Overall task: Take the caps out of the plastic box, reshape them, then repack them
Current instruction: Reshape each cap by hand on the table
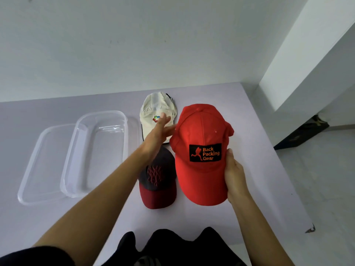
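A red cap (pixel 201 135) with a black "Back Packing Gear" patch is held above the table. My right hand (pixel 235 175) grips its brim on the right side. My left hand (pixel 160 131) has straight fingers that touch the left side of its crown. A dark grey cap with a maroon brim (pixel 158 181) lies on the table under my left wrist. A white cap (pixel 153 108) lies beyond it, partly hidden by my left fingers. The clear plastic box (pixel 123 120) sits on the left with nothing in it.
The clear lid (pixel 32 169) lies flat under the box's left edge. The lavender table (pixel 259 131) ends at a wall behind and drops off on the right to a pale floor. Dark clothing (pixel 172 248) shows at the near edge.
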